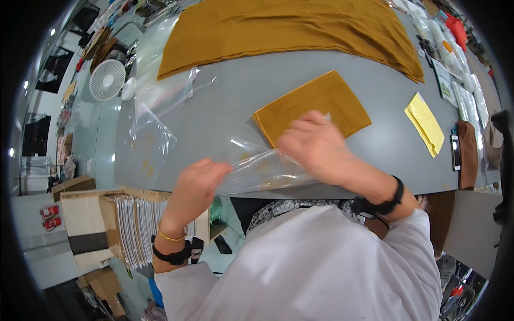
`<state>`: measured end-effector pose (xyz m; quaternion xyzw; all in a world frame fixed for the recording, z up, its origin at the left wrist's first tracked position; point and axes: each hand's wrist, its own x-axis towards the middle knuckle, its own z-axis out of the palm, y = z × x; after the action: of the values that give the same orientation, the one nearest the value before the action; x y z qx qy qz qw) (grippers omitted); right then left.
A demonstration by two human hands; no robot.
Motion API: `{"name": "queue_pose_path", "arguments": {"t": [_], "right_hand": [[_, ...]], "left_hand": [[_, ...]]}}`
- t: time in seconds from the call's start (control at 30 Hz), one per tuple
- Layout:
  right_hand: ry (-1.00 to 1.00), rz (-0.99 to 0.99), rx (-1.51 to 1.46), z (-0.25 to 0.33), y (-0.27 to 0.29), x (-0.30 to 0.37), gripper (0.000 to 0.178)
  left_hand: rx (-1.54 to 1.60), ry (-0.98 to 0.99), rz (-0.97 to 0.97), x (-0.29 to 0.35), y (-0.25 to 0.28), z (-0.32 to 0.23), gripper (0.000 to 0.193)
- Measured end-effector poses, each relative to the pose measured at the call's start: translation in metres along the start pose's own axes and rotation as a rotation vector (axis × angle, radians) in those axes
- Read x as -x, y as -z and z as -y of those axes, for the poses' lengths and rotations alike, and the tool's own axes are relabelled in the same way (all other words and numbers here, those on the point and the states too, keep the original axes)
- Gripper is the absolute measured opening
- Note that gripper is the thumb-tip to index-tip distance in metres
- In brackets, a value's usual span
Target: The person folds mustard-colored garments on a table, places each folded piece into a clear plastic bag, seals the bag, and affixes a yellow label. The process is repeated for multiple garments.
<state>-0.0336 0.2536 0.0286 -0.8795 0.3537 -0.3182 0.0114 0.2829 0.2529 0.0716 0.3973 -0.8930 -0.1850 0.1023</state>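
A clear plastic bag (pixel 262 170) is stretched between my two hands near the table's front edge. My left hand (pixel 199 183) is closed on the bag's left end. My right hand (pixel 313 143), slightly blurred, grips its other end with bent fingers. Just beyond the bag lies a folded mustard-coloured cloth (pixel 326 99), flat and turned at an angle. My right hand covers part of the cloth's near side in this view; whether it touches the cloth I cannot tell.
A large mustard fabric (pixel 284 29) spreads across the table's far side. More clear bags (pixel 152 131) lie at the left. To the right are a yellow packet (pixel 425 124), a phone (pixel 455 152) and a brown cloth (pixel 467 155). A white fan (pixel 107 80) stands beyond the left edge.
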Motion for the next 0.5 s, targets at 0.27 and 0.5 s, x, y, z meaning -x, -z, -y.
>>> {"name": "queue_pose_path", "arguments": {"t": [0.27, 0.5], "right_hand": [[-0.171, -0.019, -0.176, 0.003, 0.002, 0.043, 0.020], [-0.642, -0.036, 0.116, -0.085, -0.011, 0.079, 0.060]], "left_hand": [[0.417, 0.063, 0.259, 0.009, -0.007, 0.014, 0.014], [-0.603, 0.127, -0.619, -0.051, 0.059, 0.050, 0.018]]}}
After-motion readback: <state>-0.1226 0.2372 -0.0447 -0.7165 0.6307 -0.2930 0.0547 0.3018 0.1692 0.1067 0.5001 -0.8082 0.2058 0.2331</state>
